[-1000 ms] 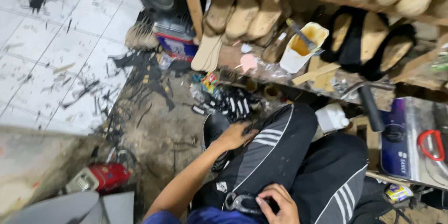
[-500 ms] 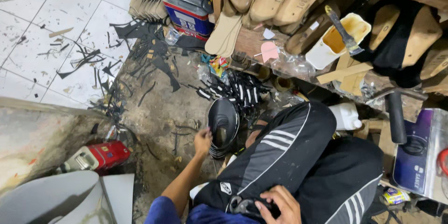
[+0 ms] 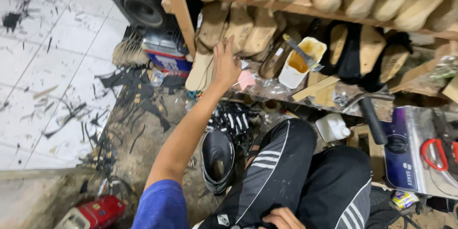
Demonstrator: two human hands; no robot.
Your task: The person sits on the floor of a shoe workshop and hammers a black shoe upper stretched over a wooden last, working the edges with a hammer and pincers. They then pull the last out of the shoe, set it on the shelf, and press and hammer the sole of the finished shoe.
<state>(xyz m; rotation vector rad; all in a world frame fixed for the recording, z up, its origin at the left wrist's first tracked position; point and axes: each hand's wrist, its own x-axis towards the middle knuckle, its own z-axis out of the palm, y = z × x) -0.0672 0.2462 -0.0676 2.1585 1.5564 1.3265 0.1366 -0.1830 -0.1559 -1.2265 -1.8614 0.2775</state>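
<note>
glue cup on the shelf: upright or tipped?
Upright. The glue cup stands on its base, open mouth up, amber glue inside, a brush leaning in it.

The person wears a blue shirt with a short sleeve (image 3: 160, 207) and black pants (image 3: 305, 181) with white stripes down the side, and both arms are bare.
</note>
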